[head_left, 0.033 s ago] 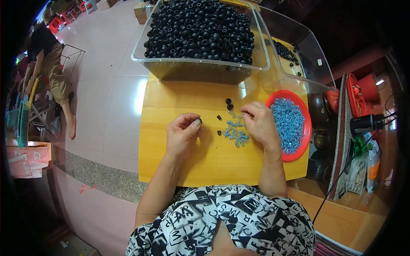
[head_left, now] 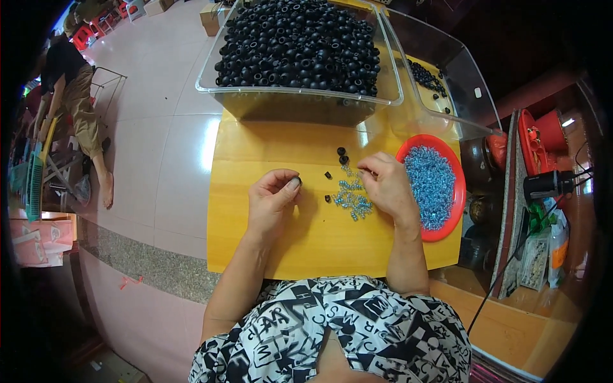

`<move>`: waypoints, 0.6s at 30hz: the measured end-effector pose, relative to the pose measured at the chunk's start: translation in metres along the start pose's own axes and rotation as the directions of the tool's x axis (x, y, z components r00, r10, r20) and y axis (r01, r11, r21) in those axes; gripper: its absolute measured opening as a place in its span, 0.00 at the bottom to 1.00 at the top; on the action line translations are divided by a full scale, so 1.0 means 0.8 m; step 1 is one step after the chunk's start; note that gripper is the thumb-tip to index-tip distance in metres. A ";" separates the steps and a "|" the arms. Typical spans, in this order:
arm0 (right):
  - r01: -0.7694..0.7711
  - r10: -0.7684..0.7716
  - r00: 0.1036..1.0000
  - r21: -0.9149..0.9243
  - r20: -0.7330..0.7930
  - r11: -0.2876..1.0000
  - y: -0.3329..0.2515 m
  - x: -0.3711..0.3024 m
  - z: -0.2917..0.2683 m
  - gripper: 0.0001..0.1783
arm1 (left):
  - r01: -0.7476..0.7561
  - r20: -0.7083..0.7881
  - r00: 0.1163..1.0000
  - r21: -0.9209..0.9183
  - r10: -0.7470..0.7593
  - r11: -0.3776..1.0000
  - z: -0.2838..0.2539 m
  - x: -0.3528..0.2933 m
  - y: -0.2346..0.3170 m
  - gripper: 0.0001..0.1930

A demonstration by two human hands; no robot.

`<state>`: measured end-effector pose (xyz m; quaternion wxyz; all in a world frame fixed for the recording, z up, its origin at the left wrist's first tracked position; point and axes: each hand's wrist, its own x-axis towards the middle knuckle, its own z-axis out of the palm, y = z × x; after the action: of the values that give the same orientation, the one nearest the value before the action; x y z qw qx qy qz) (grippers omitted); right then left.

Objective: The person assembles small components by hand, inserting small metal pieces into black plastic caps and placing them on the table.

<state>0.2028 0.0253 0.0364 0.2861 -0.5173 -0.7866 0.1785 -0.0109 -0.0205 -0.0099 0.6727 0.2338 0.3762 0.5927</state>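
My left hand [head_left: 273, 195] is closed in a pinch above the yellow table, holding a small black round cap [head_left: 299, 181] that mostly hides behind the fingertips. My right hand [head_left: 389, 185] is pinched too, just beside a loose pile of small bluish metal coil springs [head_left: 352, 199]. Whatever sits between its fingertips is too small to make out. Two black round caps [head_left: 343, 156] lie at the far end of the pile. Two smaller black pieces [head_left: 328, 187] rest along its left side, one of them a black piece [head_left: 328, 199] touching or close to the springs.
A clear plastic bin [head_left: 300, 96] heaped with black hollow caps stands at the table's far side. Right of it is another clear bin [head_left: 469, 83] with a few caps. A red bowl [head_left: 461, 191] full of springs sits at the right edge. A person [head_left: 80, 96] is at far left.
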 end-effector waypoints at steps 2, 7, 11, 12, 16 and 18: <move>0.005 -0.005 1.000 -0.052 0.006 0.999 0.004 0.000 -0.002 0.06 | -0.006 0.014 1.000 -0.006 0.006 1.000 -0.001 -0.001 0.001 0.07; 0.048 -0.036 0.998 -0.204 0.059 0.978 0.009 0.000 0.005 0.08 | 0.003 0.013 1.000 0.020 -0.003 1.000 -0.001 -0.002 0.002 0.07; 0.005 0.021 0.994 -0.240 0.105 0.971 0.007 -0.001 0.019 0.08 | -0.004 0.020 1.000 0.015 0.003 1.000 0.001 -0.002 0.002 0.08; -0.003 0.024 0.995 -0.216 0.096 0.976 0.008 0.001 0.022 0.08 | -0.016 0.023 1.000 0.026 0.015 1.000 0.000 -0.002 0.002 0.08; -0.013 0.028 0.995 -0.151 0.095 0.989 0.003 0.003 0.017 0.07 | -0.005 0.006 1.000 0.011 0.005 1.000 0.000 -0.002 0.002 0.08; -0.157 0.148 0.983 0.074 0.110 0.985 0.000 0.003 0.011 0.06 | -0.005 -0.004 1.000 0.026 0.005 1.000 0.003 -0.004 0.004 0.08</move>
<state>0.1961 0.0278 0.0302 0.2512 -0.5538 -0.7505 0.2588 -0.0110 -0.0224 -0.0054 0.6672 0.2422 0.3845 0.5902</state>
